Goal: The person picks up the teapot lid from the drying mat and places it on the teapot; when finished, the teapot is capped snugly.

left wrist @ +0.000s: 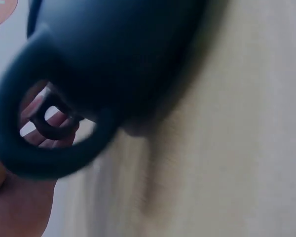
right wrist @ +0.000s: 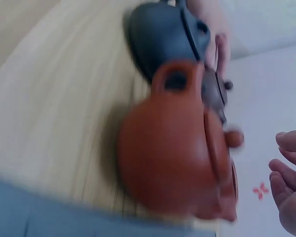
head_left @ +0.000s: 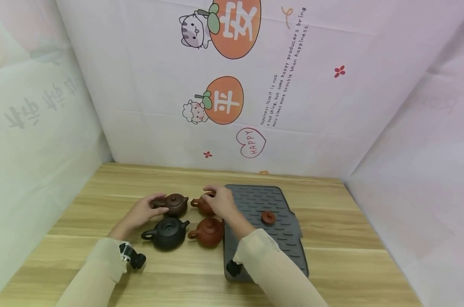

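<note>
My left hand (head_left: pixel 142 210) is at the handle side of a dark brown teapot (head_left: pixel 176 205), thumb and fingers spread either side of its handle. A black teapot (head_left: pixel 166 233) stands in front of it, and its ring handle (left wrist: pixel 27 165) covers part of this hand in the left wrist view. Over a reddish-brown teapot (head_left: pixel 205 208) hovers my right hand (head_left: pixel 221 201), which hides much of it. In the right wrist view, that hand's thumb and fingers are apart with nothing between them. A red clay teapot (right wrist: pixel 163 153) with its lid on stands nearer me.
A grey ridged mat (head_left: pixel 255 200) lies right of the teapots on the wooden table (head_left: pixel 170 277). On it rests a small reddish-brown lid (head_left: pixel 268 218). White printed cloth (head_left: pixel 151 85) walls the back and sides.
</note>
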The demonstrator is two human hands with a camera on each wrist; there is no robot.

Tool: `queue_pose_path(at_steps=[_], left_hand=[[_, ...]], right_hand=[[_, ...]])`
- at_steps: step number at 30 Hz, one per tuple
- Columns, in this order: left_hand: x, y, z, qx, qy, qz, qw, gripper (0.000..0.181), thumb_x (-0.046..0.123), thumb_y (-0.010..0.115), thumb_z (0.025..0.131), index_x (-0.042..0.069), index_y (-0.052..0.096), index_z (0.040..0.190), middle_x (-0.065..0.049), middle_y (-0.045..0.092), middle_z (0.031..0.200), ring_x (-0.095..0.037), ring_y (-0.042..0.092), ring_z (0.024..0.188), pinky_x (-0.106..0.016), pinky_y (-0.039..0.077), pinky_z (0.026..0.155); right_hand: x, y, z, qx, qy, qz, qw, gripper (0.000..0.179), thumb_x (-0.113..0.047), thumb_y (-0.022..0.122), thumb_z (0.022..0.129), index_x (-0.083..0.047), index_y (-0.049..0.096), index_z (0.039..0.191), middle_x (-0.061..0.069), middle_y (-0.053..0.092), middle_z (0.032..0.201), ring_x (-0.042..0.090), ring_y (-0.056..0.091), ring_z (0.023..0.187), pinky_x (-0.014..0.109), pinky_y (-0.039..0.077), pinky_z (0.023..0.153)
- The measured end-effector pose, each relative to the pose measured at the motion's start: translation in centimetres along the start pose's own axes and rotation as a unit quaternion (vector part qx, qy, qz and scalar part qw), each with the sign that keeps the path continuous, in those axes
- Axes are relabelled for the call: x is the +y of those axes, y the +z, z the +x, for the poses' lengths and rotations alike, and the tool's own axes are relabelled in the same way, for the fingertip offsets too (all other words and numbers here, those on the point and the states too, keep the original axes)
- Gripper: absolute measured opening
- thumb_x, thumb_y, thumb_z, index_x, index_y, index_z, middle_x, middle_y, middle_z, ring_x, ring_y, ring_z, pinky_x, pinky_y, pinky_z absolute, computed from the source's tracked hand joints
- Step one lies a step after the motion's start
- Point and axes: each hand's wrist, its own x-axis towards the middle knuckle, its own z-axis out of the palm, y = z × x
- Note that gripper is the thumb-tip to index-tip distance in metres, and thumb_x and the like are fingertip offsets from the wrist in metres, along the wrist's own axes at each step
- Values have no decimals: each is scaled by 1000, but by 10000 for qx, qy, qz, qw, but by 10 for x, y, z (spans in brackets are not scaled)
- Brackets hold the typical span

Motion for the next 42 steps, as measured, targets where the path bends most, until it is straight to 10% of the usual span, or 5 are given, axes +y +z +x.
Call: queue_pose_path(at_steps=[13, 22, 42], left_hand=[[59, 8, 14, -90, 481, 90, 9988, 55, 15, 69, 93, -8, 47, 138, -27, 49, 137, -46, 46, 125, -53, 39, 102], [92, 42, 33, -987, 593, 952, 9888, 54, 14, 69, 93, -9, 48, 138, -26, 50, 137, -44, 51, 120, -51, 44, 97], [82, 86, 63, -1006, 159, 1813, 9781, 56, 19, 71, 92, -7, 50, 137, -22, 53, 134, -35, 51, 121, -46, 45, 97]], right_hand=[[48, -41, -34, 272, 61, -193, 9994, 22, -16, 69, 93, -10, 71, 115, 10, 64, 119, 29, 58, 112, 45, 50, 89], [82, -68, -57, 878, 69, -431, 9952, 23, -13, 73, 90, -7, 72, 112, 12, 66, 114, 31, 62, 103, 47, 52, 83], [148, -110, -68, 531, 1252, -364, 9900, 26, -13, 71, 90, -1, 69, 114, 16, 65, 109, 34, 60, 102, 46, 51, 79]])
